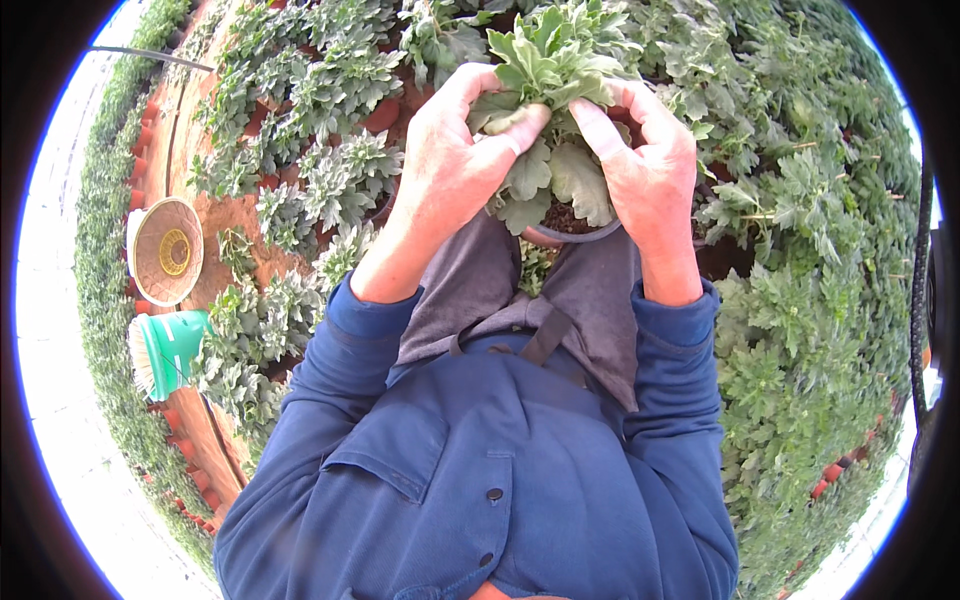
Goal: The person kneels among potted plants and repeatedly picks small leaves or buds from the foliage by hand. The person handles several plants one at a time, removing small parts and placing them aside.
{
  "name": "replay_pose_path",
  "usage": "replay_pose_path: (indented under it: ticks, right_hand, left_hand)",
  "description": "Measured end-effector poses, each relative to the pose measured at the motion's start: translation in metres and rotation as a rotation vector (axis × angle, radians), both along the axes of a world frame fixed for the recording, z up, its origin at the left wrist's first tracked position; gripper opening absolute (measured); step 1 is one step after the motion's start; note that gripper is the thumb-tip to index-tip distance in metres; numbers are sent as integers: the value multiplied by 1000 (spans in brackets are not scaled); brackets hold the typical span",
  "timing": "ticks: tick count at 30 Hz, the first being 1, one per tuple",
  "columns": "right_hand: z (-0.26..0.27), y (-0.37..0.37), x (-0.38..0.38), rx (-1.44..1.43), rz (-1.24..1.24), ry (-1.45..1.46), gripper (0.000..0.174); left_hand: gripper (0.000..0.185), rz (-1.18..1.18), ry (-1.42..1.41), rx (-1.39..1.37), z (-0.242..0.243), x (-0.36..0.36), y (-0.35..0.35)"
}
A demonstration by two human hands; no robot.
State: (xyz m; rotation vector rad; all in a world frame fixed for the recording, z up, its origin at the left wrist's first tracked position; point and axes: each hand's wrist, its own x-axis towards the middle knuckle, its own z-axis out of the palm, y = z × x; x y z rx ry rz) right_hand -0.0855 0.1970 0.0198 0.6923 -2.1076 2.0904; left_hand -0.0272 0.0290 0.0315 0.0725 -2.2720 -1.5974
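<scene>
A leafy potted plant (559, 56), like a chrysanthemum, stands before me between my knees. My left hand (472, 150) grips its foliage from the left, with the thumb over a broad lower leaf and the fingertips partly hidden behind the leaves. From the right, my right hand (649, 150) holds the same foliage, its thumb close to the other one and its fingers partly covered. A pale wrap shows on the left thumb. Below the hands, large lower leaves (577, 180) hang over dark soil (564, 217) and the pot's grey rim (581, 235).
Similar plants crowd the left (337, 172) and right (802, 300). Further left, a green bucket (178, 349) of thin pale sticks lies near what looks like a woven conical hat (166, 259) with a yellow ring. Reddish bare ground (225, 206) and rows of orange pots (139, 169) lie there too.
</scene>
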Motion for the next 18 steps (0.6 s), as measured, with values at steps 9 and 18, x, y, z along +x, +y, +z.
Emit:
replay_pose_path:
  ticks: [9,18]
  right_hand:
    - [-12,8,14,195,-116,18,16]
    - [-4,8,8,392,-86,399,16]
  left_hand:
    - [17,-69,-89,461,-9,-10,-9]
    - [15,-108,-53,308,-12,-9,-11]
